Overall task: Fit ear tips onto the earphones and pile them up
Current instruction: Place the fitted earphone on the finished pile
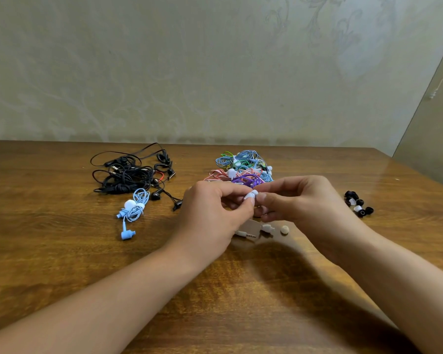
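left hand: fingers curled, pinching white earbud | right hand: fingertips pinching the same earbud's tip | both raised above counter

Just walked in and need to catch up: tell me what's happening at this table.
A person is fitting a white tip onto a white earbud, pinched between the left hand and right hand above the table. Another bud, a loose tip and the plug lie beneath. Spare tips sit right, a colourful pile behind, black earphones and a blue set left.
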